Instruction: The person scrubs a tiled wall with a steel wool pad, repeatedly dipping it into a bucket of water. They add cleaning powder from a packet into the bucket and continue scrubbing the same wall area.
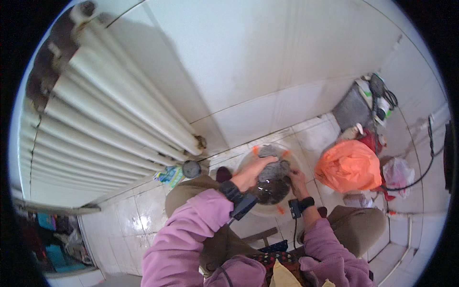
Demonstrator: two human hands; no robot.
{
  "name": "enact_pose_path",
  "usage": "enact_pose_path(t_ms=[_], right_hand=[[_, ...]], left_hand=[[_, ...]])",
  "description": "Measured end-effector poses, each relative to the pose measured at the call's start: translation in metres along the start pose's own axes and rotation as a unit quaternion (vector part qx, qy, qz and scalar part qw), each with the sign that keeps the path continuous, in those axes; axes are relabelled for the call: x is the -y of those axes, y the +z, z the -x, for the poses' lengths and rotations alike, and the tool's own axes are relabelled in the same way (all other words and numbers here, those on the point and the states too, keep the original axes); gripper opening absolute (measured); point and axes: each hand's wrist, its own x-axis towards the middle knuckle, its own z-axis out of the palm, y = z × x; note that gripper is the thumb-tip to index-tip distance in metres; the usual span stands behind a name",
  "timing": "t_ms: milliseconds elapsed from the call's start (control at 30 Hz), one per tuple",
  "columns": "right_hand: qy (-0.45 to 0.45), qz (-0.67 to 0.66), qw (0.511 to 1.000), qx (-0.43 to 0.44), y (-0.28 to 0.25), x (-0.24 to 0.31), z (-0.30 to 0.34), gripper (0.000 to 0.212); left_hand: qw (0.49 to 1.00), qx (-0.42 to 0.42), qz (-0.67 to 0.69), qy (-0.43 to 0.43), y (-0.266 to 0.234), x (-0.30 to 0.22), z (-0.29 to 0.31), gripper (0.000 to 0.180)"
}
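Between my knees stands a whitish basin [295,155] with orange marks on its wall and dark water [271,191] in it. A wet, bunched grey cloth [273,168] is held over the water; its exact kind cannot be made out. My left hand [248,174] grips the cloth from the left, thumb lying across its top. On the right side, my right hand [299,183] has its fingers closed at the cloth's edge, partly hidden. Both wrists carry dark bands with small boxes, and the pink sleeves are pushed up.
A white radiator [110,105] runs along the left wall. Beside its foot are a grey round object [191,169] and a colourful packet [169,176]. At the right lie an orange plastic bag [348,166], a clear bag [398,174], a grey bin [352,109] and a black cable [425,174].
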Motion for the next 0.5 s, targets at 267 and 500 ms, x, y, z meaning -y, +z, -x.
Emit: enact_pose_path(t_ms=[267, 500], right_hand=[[-0.018, -0.065, 0.981, 0.184, 0.059, 0.096, 0.048, 0.032], [0.063, -0.194, 0.951, 0.233, 0.025, 0.079, 0.030, 0.033]], left_hand=[[0.989, -0.013, -0.145, 0.010, 0.014, 0.002, 0.000, 0.050], [0.988, -0.104, -0.114, -0.015, -0.007, 0.008, -0.013, 0.047]])
